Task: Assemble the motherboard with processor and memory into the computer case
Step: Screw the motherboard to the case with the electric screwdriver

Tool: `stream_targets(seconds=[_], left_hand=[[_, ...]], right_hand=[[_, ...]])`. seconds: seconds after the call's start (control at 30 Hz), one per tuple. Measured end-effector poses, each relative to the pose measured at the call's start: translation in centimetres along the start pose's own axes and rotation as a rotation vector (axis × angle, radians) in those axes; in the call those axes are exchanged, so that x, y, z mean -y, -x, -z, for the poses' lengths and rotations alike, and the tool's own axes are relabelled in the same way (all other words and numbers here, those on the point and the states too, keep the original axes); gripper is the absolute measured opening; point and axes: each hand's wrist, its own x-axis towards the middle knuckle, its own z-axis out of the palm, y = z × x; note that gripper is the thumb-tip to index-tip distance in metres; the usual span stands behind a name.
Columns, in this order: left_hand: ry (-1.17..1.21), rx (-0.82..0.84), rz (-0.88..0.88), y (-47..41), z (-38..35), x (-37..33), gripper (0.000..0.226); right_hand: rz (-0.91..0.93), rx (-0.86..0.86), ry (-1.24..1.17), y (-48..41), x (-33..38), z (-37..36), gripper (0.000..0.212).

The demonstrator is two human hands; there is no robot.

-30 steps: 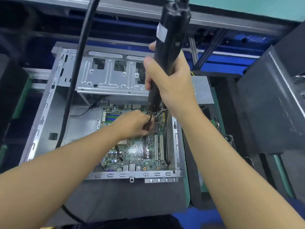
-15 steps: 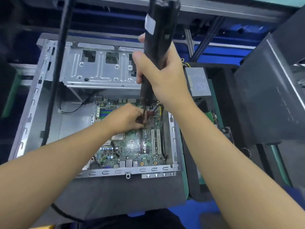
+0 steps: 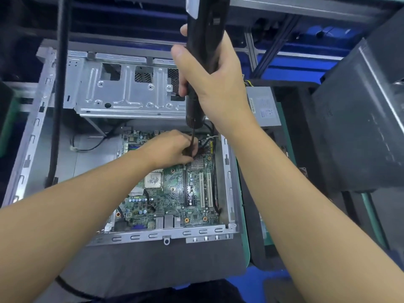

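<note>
1. Change since the earlier frames: slight. The right grip (image 3: pixel 215 84) and driver (image 3: pixel 203 29) sit a little higher in the view, with more of the driver body cut off at the top edge. The left grip (image 3: pixel 172 147) stays at the bit (image 3: pixel 193 138), over the same far-right part of the board (image 3: pixel 175 193).
2. Right grip: fingers and thumb wrapped round the black driver body, holding it close to upright above the case (image 3: pixel 153 234).
3. Left grip: fingers curled round the thin bit near its tip, just beside the finned heatsink (image 3: pixel 197 162). The tip is hidden by the fingers, so whether a screw sits under it cannot be told.
4. Board: lying flat inside the open case, against its near and right walls.
5. Processor (image 3: pixel 153 180): seated in its socket left of centre on the board, silver top exposed, close to the left wrist.
6. Slots (image 3: pixel 205 189): two white ones run side by side along the board's right part, nearer than the heatsink.
7. Memory: blue and dark slots show at the far left of the board, partly behind the left forearm; whether they are filled cannot be told.
8. Drive cage (image 3: pixel 131 90): bare metal, at the far end of the case, beyond the board.
9. Power supply (image 3: pixel 262 106): grey box, outside the case, just right of the right wrist.
10. Cable (image 3: pixel 61 84): thick, black, hanging down the left side of the view across the case's left wall.
11. The case rests on a grey mat (image 3: pixel 153 263) on the bench.
</note>
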Motion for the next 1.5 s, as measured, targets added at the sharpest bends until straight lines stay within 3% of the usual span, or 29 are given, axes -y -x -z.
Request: stream_targets(seconds=[0.3, 0.77, 1.03, 1.23, 1.37, 1.5], left_hand=[[-0.137, 0.009, 0.050, 0.5, -1.0, -0.8, 0.013], [0.225, -0.302, 0.256, 1.6, -2.0, -2.3, 0.013], [0.000, -0.164, 0.222, 1.4, -1.2, -1.8, 0.011], [-0.022, -0.120, 0.142, 0.9, -1.2, -2.5, 0.014], [-0.015, -0.185, 0.189, 0.9, -1.8, -3.4, 0.018], [0.157, -0.314, 0.280, 1.1, -2.6, -3.9, 0.012]], right_hand=[[-0.050, -0.029, -0.030, 0.4, -0.6, 0.4, 0.018], [0.040, -0.059, -0.061, 0.0, 0.1, 0.0, 0.028], [0.000, -0.070, -0.052, 0.2, -0.1, 0.3, 0.030], [-0.006, -0.063, -0.055, 0.5, -0.1, 0.4, 0.022], [-0.017, -0.082, -0.067, 0.6, -0.1, 0.9, 0.022], [0.013, -0.088, -0.069, 0.7, 0.1, 0.9, 0.024]])
